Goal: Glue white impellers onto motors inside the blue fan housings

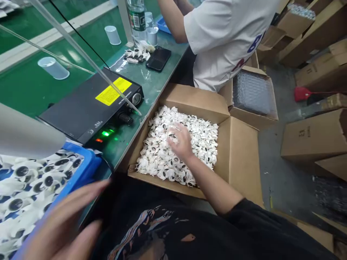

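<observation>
My right hand is over a cardboard box full of small white plastic parts with black spots or rings. Its fingers are spread and slightly curled at the surface of the heap, and no held part can be made out. My left hand, smeared by motion, is at the lower left with thumb and fingers apart. Next to it stands a blue bin of larger-looking white parts with dark round centres.
A black control box with lit indicators stands on the green table, crossed by a clear tube. Behind it are a phone, a bottle and white cups. A co-worker in a white shirt is beyond the box. Cartons line the right.
</observation>
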`<act>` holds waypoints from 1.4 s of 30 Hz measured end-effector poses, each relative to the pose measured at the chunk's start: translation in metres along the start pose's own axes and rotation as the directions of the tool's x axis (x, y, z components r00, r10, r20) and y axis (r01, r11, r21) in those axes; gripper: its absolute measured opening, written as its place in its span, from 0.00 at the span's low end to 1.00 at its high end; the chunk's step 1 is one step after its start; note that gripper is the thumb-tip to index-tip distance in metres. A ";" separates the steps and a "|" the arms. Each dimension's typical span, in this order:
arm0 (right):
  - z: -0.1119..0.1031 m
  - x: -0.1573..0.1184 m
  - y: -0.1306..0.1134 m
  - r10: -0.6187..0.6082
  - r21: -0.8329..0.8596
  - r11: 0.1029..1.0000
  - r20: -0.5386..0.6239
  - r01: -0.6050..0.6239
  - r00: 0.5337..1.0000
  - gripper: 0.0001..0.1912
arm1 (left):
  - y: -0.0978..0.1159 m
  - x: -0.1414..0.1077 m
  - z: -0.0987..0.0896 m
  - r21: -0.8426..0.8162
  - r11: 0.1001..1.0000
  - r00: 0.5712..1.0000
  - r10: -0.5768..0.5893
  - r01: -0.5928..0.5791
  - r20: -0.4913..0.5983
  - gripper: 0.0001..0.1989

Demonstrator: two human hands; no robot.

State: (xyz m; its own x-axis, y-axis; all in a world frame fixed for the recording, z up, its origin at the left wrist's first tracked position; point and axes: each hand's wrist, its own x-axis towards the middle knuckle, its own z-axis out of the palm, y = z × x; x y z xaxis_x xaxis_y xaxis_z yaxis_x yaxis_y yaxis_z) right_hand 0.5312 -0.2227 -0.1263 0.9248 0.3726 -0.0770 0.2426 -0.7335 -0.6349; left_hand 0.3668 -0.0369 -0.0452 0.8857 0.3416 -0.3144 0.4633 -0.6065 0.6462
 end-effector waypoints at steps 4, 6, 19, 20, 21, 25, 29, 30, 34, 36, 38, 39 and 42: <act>-0.006 0.026 0.082 0.476 -0.107 0.870 -0.068 -0.481 0.877 0.33 | 0.012 0.091 0.062 0.035 0.993 0.993 0.116 -0.115 -0.011 0.18; 0.006 0.025 0.088 0.546 -0.153 0.825 -0.040 -0.545 0.837 0.37 | 0.019 0.138 0.100 0.103 0.993 0.998 0.063 -0.063 0.005 0.21; 0.016 0.012 0.085 0.481 -0.294 0.868 0.290 -0.401 0.828 0.60 | 0.020 0.168 0.132 0.431 0.899 0.965 -0.177 0.079 0.193 0.37; 0.018 0.010 0.083 0.473 -0.292 0.872 0.296 -0.393 0.830 0.61 | 0.020 0.167 0.133 0.443 0.893 0.964 -0.181 0.077 0.197 0.38; 0.019 0.007 0.080 0.462 -0.288 0.878 0.306 -0.382 0.832 0.62 | 0.019 0.165 0.134 0.449 0.891 0.960 -0.179 0.066 0.215 0.38; 0.021 0.002 0.071 0.438 -0.267 0.895 0.362 -0.359 0.823 0.62 | 0.018 0.159 0.132 0.468 0.884 0.935 -0.166 0.000 0.313 0.36; 0.016 0.004 0.071 0.440 -0.255 0.896 0.383 -0.364 0.813 0.58 | 0.016 0.156 0.130 0.509 0.861 0.934 -0.179 -0.003 0.309 0.38; 0.015 0.003 0.070 0.435 -0.253 0.898 0.394 -0.360 0.809 0.58 | 0.015 0.155 0.129 0.511 0.859 0.931 -0.178 -0.011 0.319 0.39; 0.013 -0.007 0.068 0.423 -0.249 0.905 0.458 -0.344 0.782 0.61 | 0.010 0.155 0.123 0.499 0.864 0.907 -0.158 -0.065 0.391 0.40; 0.011 -0.009 0.069 0.422 -0.239 0.907 0.489 -0.348 0.764 0.61 | 0.007 0.158 0.121 0.481 0.873 0.895 -0.152 -0.077 0.419 0.39; 0.009 -0.008 0.071 0.423 -0.225 0.906 0.510 -0.358 0.749 0.61 | 0.005 0.162 0.120 0.461 0.884 0.883 -0.153 -0.078 0.443 0.38; 0.008 -0.008 0.072 0.422 -0.219 0.906 0.516 -0.362 0.745 0.61 | 0.004 0.164 0.120 0.452 0.889 0.877 -0.156 -0.076 0.455 0.38; 0.009 -0.012 0.071 0.420 -0.205 0.907 0.524 -0.369 0.741 0.62 | 0.002 0.169 0.120 0.425 0.903 0.868 -0.164 -0.059 0.469 0.38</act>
State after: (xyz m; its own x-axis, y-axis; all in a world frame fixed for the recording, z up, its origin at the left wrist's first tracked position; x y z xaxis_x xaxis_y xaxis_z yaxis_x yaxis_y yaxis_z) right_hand 0.5347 -0.2737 -0.1774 0.6334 0.2661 -0.7266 -0.0613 -0.9188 -0.3899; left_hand 0.5207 -0.0672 -0.1805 0.7068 0.0591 -0.7050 0.3792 -0.8729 0.3070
